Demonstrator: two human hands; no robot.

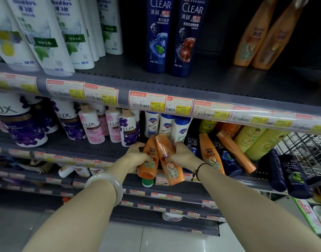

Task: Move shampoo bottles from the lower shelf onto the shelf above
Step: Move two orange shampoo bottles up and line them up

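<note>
My left hand [136, 155] grips one orange shampoo bottle [149, 165] and my right hand [181, 153] grips a second orange bottle [171, 170]. Both bottles are held tilted, side by side, in front of the lower shelf [94, 148]. Two more orange bottles [209, 153] [236, 151] lean on that shelf to the right, between dark blue Clear bottles [227, 159]. On the upper shelf [201, 82] two orange bottles [257, 37] stand at the back right, and two dark blue Clear bottles [172, 35] stand in the middle.
White Head & Shoulders bottles [47, 33] fill the upper shelf's left. Lux bottles [94, 124] and white Safeguard bottles [167, 126] stand on the lower shelf. Yellow-green bottles [254, 139] sit at its right. Price tags [147, 102] line the shelf edge. A wire basket [305, 153] hangs at right.
</note>
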